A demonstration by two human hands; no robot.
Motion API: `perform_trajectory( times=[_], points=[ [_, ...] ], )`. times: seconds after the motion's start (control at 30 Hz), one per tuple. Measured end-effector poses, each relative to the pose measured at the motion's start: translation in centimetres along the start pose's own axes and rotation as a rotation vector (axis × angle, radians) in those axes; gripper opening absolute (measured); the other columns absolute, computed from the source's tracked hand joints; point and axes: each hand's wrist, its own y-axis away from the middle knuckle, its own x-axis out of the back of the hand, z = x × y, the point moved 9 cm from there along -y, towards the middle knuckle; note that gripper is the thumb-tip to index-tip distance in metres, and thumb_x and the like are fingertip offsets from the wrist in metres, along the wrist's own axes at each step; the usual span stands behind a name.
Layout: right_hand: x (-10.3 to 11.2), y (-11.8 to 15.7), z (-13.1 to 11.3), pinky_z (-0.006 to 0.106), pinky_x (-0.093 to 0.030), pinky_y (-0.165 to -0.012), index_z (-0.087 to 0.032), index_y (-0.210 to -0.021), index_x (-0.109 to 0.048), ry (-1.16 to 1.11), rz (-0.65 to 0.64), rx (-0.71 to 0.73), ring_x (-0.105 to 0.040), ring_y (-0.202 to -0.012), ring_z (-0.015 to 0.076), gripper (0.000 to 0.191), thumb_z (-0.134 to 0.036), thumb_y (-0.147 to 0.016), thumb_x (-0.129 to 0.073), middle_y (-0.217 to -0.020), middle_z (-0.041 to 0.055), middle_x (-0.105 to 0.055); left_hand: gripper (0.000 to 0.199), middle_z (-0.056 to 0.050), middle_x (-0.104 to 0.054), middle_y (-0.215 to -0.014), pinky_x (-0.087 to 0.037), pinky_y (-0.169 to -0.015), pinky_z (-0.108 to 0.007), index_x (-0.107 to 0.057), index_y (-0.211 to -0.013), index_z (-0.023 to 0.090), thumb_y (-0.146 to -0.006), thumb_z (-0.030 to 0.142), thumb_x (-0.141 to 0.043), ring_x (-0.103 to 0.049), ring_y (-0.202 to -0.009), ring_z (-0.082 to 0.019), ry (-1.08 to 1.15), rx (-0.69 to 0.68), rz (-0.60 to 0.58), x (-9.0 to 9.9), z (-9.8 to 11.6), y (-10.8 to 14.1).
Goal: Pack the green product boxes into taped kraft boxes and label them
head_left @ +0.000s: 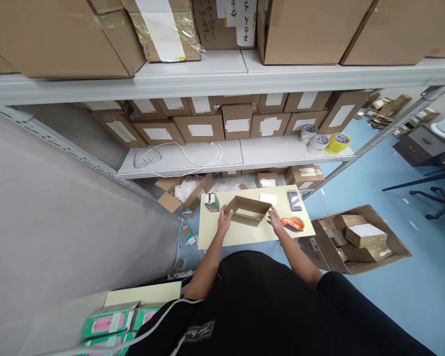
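Note:
An unfolded cardboard box is held just over a pale yellow tabletop, its top open; a pale surface shows inside it. My left hand grips its left end, thumb toward the inside. At the opposite end my right hand has its fingers bent against the corner. A small green-and-white box stands left of the cardboard box. Close to my right hand lies an orange tape dispenser. Behind it are a white sheet and a dark pixelated item.
A metal shelf rises beyond the table, holding cartons, a white cable and tape rolls. Right of the table, a large carton contains packed boxes. An open carton sits behind left. Green-and-pink boxes are stacked at lower left.

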Motion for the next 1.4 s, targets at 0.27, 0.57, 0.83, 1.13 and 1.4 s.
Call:
perform_trajectory(
  times=[0.27, 0.57, 0.83, 1.13, 1.4],
  points=[
    [-1.7, -0.8, -1.0, 0.052, -0.040, -0.121, -0.035, -0.153, -0.057, -0.030, -0.128, -0.027, -0.048, -0.148, 0.0323, 0.078, -0.079, -0.088, -0.057, -0.160, 0.0044, -0.053, 0.090, -0.011, -0.029, -0.174, -0.035, -0.124, -0.041, -0.033, -0.165, 0.028, -0.091, 0.062, -0.069, -0.025, -0.162, -0.028, -0.079, -0.126, -0.011, -0.5, 1.4, 3.7],
    [-2.3, -0.3, -2.4, 0.051, -0.034, -0.125, -0.032, -0.158, -0.051, 0.053, -0.315, 0.010, -0.044, -0.151, 0.0322, 0.084, -0.065, -0.083, -0.074, -0.159, 0.0054, -0.054, 0.089, -0.009, -0.039, -0.170, -0.040, -0.121, -0.045, -0.037, -0.164, 0.030, -0.088, 0.059, -0.073, -0.036, -0.157, -0.031, -0.124, -0.025, -0.084, 0.4, -0.1, 4.0],
    [-2.8, 1.3, -2.6, 0.048, -0.040, -0.120, -0.030, -0.166, -0.037, 0.144, -0.343, 0.149, -0.046, -0.147, 0.0317, 0.094, -0.059, -0.084, -0.074, -0.161, 0.0091, -0.050, 0.066, -0.007, -0.061, -0.153, -0.046, -0.118, -0.044, -0.071, -0.136, 0.028, -0.077, 0.054, -0.084, -0.046, -0.151, -0.032, -0.168, -0.067, -0.172, 2.2, 2.1, 2.8],
    [-1.3, -0.4, -3.5, 0.051, -0.033, -0.126, -0.030, -0.156, -0.053, 0.141, -0.195, 0.167, -0.048, -0.149, 0.0359, 0.092, -0.055, -0.074, -0.086, -0.155, 0.0071, -0.059, 0.062, -0.012, -0.057, -0.157, -0.035, -0.125, -0.048, -0.069, -0.138, 0.026, -0.085, 0.056, -0.077, -0.041, -0.154, -0.035, -0.302, -0.043, -0.220, 0.4, 1.4, 2.8],
    [-0.1, -1.2, -2.3, 0.046, -0.045, -0.114, -0.021, -0.133, -0.072, 0.376, -0.134, -0.041, -0.064, -0.132, 0.0339, 0.045, -0.050, -0.102, -0.054, -0.128, 0.0130, -0.076, 0.063, -0.013, -0.058, -0.155, -0.038, -0.122, -0.049, -0.067, -0.142, 0.027, -0.090, 0.062, -0.070, -0.050, -0.147, -0.037, -0.480, -0.057, -0.253, -1.1, 2.0, 1.2]
  ],
)
